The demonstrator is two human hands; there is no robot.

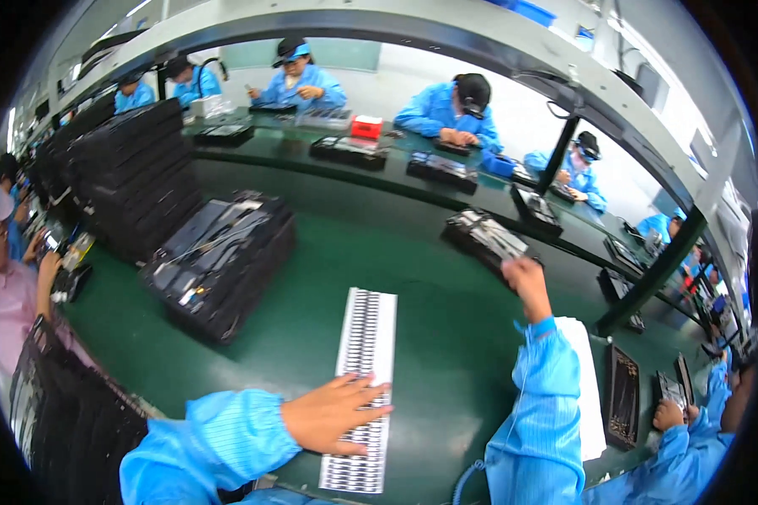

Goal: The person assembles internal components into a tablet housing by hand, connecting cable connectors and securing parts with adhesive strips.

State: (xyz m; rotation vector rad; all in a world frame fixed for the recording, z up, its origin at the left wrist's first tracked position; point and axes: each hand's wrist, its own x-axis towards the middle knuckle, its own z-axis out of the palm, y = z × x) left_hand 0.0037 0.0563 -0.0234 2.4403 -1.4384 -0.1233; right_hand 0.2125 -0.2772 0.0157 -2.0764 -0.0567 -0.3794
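Observation:
My left hand point(335, 414) lies flat, fingers spread, on a long white sheet point(387, 337) lined with small dark-and-silver pieces or stickers. The hand hides part of the sheet's lower half. My right hand point(525, 286) reaches forward to the near right end of a black foam tray point(472, 236) that carries pale, flat parts. Its fingers are curled together and slightly blurred; whether they grip the tray's edge or one of its parts cannot be made out.
Left of the sheet stands a stack of black trays point(257, 273) with dark parts and cables on top. A taller black stack point(139, 172) rises behind. White paper point(583, 396) lies beside my right forearm. A dark tray point(621, 396) is farther right. Several blue-clad people work across the bench.

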